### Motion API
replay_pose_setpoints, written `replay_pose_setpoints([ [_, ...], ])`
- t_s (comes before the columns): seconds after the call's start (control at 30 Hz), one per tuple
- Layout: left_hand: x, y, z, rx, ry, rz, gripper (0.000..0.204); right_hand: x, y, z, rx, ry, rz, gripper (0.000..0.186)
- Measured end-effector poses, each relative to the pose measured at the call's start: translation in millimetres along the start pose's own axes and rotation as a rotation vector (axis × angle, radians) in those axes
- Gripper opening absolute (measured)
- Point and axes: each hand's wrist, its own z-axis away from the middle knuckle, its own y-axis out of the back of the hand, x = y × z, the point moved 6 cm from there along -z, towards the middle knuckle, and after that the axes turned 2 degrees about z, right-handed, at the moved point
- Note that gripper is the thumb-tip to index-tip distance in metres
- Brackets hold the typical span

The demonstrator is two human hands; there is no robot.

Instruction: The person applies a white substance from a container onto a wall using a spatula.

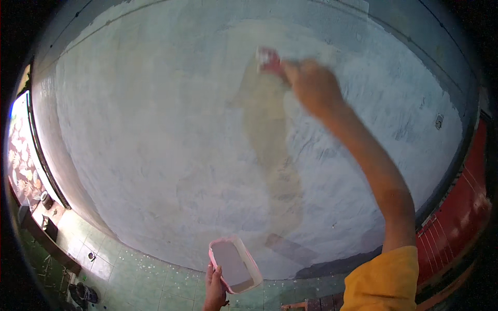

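Our right hand (314,85) is up high, closed round the handle of the brush (268,59), whose whitened bristles point left of the grip and seem to meet the wall (155,129), though blur hides the exact contact. Well below that grip and to its left, our left hand (213,282) grasps the tub (250,259) by its near side, thumb at the rim, with pale grey paint (231,263) lying inside, open to us. We'd call this the spreading step: a stroke at the wall, not a dip. Directly below the brush runs a darker band (267,140); shadow or damp, we can't tell which. Next, we judge, the stroke calls for flat bristles, even pressure and a loose wrist; once they run dry, a reload means lowering the brush to the tub, kept level meanwhile against spills.
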Motion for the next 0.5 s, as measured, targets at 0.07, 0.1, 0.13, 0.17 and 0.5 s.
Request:
replay_pose_setpoints([
  [0.07, 10, 3, 8, 0.049, -0.018, 0.008, 0.053, -45, -2, 41, 0.144, 0.188, -0.151, 0.014],
  [0.1, 7, 5, 10, 0.045, -0.007, 0.008, 0.053, -43, 3, 48, 0.133, 0.188, -0.146, 0.014],
  [0.13, 7, 7, 6, 0.017, -0.010, 0.007, 0.053, -35, 1, 49, -0.028, 0.084, -0.173, 0.020],
  [0.17, 6, 8, 5, -0.010, -0.015, 0.006, 0.053, -25, -1, 50, -0.187, -0.020, -0.199, 0.030],
  [0.5, 5, 14, -4, 0.047, -0.037, 0.006, 0.056, 24, -16, 70, 0.004, -0.076, -0.056, 0.027],
])
